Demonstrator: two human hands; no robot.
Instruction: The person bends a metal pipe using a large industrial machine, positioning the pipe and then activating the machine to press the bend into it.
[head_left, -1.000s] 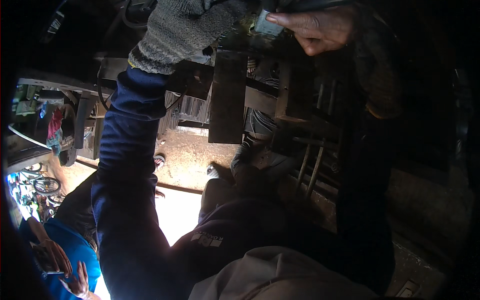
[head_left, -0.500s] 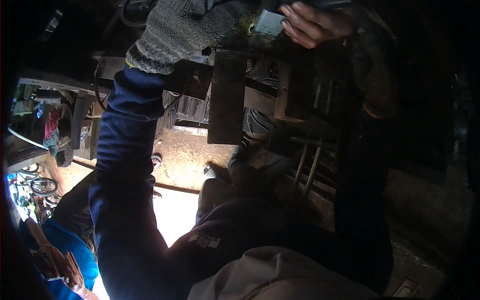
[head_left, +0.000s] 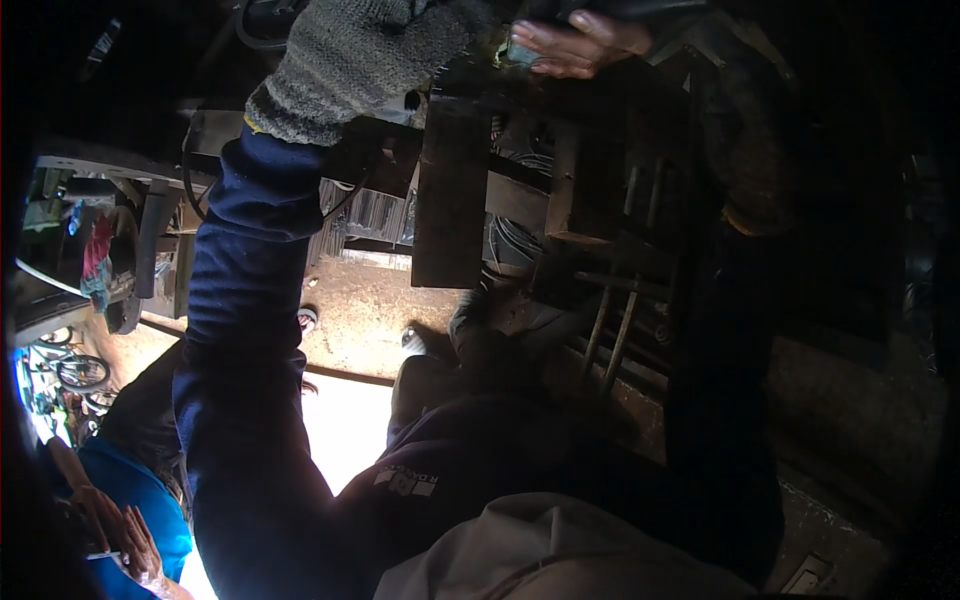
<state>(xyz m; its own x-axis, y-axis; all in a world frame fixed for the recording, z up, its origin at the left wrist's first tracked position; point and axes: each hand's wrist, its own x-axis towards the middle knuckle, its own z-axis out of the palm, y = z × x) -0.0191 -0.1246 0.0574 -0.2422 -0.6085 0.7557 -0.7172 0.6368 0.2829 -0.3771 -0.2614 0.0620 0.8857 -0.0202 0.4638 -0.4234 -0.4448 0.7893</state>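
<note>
My left hand (head_left: 365, 70), in a grey knitted glove, reaches to the top of the view beside a dark, worn workpiece or bench edge. Its fingers run into shadow, so their grip is hidden. On the right my right hand (head_left: 745, 140), also gloved, is almost lost in the dark and its fingers do not show. Between them lies a bare hand (head_left: 585, 45) whose arm I cannot follow; it seems to be another person's. Its fingers rest over a small grey metal block (head_left: 521, 52), mostly covered.
A dark upright board (head_left: 450, 200) hangs below the bench between my arms. Pale bars (head_left: 620, 340) and coiled wire (head_left: 515, 240) are beneath. Lower left, a person in a blue shirt (head_left: 150, 490) holds a flat object. Bicycles (head_left: 80, 372) stand behind.
The bare hand has slid left with its fingers straighter, covering most of the grey block. My gloved hands have hardly moved.
</note>
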